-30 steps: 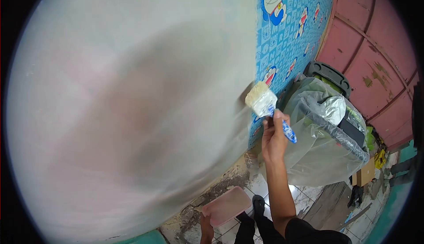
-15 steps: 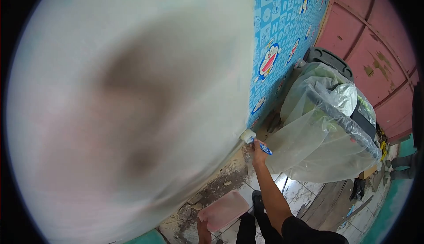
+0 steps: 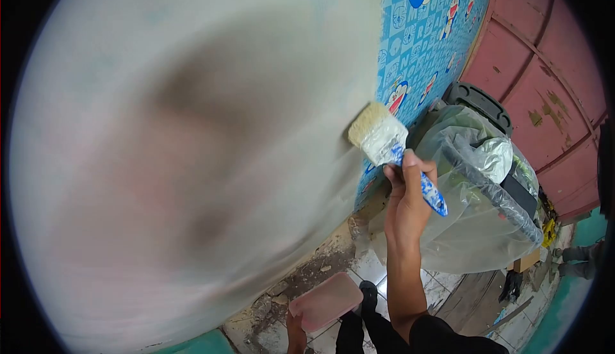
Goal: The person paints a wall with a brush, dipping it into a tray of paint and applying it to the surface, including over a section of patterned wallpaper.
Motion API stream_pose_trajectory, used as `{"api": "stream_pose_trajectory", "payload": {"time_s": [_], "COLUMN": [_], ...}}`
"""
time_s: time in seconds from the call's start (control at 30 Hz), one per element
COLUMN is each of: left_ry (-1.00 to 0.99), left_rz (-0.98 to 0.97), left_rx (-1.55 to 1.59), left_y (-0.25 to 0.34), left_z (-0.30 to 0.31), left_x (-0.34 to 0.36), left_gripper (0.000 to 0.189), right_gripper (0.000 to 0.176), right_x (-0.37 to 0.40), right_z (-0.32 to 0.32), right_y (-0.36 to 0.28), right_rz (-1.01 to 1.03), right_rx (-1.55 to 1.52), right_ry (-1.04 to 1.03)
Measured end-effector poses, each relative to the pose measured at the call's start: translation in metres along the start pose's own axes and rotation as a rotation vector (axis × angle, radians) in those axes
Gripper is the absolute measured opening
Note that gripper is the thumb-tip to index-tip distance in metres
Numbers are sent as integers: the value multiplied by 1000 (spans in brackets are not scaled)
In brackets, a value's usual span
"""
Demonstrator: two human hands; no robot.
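My right hand [image 3: 410,190] is closed around the blue-and-white handle of a wide paintbrush [image 3: 379,137]. Its pale bristles are right at the whitish wall [image 3: 282,162], close to the border with the blue cartoon wallpaper [image 3: 400,53]. White paint smears cover the ferrule and handle. Low at the bottom, my left hand [image 3: 295,322] grips the near end of a shallow pink plastic tray [image 3: 325,301], held above the floor; part of that hand is hidden by the tray.
A large bin-like container draped in clear plastic [image 3: 442,219] stands against the wallpaper at right, before a pink panelled wall [image 3: 512,53]. Rubble [image 3: 275,296] lines the wall's foot. Boards [image 3: 471,303] lie on the white tiles. Another person's legs [image 3: 580,261] show at far right.
My right hand has lifted the paintbrush from the wall's foot up along the wallpaper edge, nearer the camera. My left hand and the pink tray stay almost in place.
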State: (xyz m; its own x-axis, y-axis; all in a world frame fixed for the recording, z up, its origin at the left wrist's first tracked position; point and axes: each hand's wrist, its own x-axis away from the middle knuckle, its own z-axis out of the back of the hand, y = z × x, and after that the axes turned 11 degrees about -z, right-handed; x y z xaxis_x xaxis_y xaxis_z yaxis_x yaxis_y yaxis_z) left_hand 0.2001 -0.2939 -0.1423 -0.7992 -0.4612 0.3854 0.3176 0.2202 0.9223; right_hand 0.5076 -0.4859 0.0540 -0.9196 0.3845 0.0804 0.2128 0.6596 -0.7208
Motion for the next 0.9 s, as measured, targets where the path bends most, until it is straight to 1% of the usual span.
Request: {"api": "stream_pose_trajectory", "payload": {"time_s": [0.03,0.07,0.1,0.17,0.23,0.3,0.37,0.4,0.5,0.53,0.57,0.6,0.63,0.7,0.73,0.83,0.9], "left_ry": [-15,-29,-44,-42,-33,-27,58,18,-29,19,29,40,52,30,19,52,32], "left_rz": [4,10,15,-35,-44,-10,-3,38,-17,-22,-29,-32,-34,-1,17,0,2], "left_rx": [-9,-19,-26,-206,-228,-83,88,57,96,196,183,171,160,143,130,125,146], "left_y": [-4,-13,-17,-22,-26,-35,-54,-62,-72,-76,-84,-81,-102,-111,-113,-124,-129], "left_z": [4,11,15,19,24,30,34,40,42,38,41,39,50,55,57,56,59], "left_x": [0,0,1,5,7,6,7,5,6,8,6,4,6,4,3,1,-1], "left_gripper": [48,49,51,46,45,45,48,53,56,57,57,57,57,56,56,55,55], "right_gripper": [10,11,10,10,10,11,13,15,20,20,20,16,17,19,23,23,20], "right_x": [0,-2,-4,-9,-9,-6,0,3,7,8,10,11,14,12,8,7,10], "right_z": [-4,-5,-4,11,38,74,111,129,191,214,232,249,264,302,330,335,328], "right_y": [-2,6,17,47,83,120,160,179,241,261,278,290,303,341,364,362,357], "right_rz": [-12,31,29,-110,-176,-261,-373,-415,-504,-527,-551,-591,-617,-661,-669,-653,-598], "right_rx": [-92,-119,-132,-284,-267,-258,-271,-276,-313,-311,-310,-278,-255,-215,-209,11,141], "right_ry": [-54,-119,-148,-189,-148,-86,-1,36,105,122,142,191,203,218,170,289,349]}}
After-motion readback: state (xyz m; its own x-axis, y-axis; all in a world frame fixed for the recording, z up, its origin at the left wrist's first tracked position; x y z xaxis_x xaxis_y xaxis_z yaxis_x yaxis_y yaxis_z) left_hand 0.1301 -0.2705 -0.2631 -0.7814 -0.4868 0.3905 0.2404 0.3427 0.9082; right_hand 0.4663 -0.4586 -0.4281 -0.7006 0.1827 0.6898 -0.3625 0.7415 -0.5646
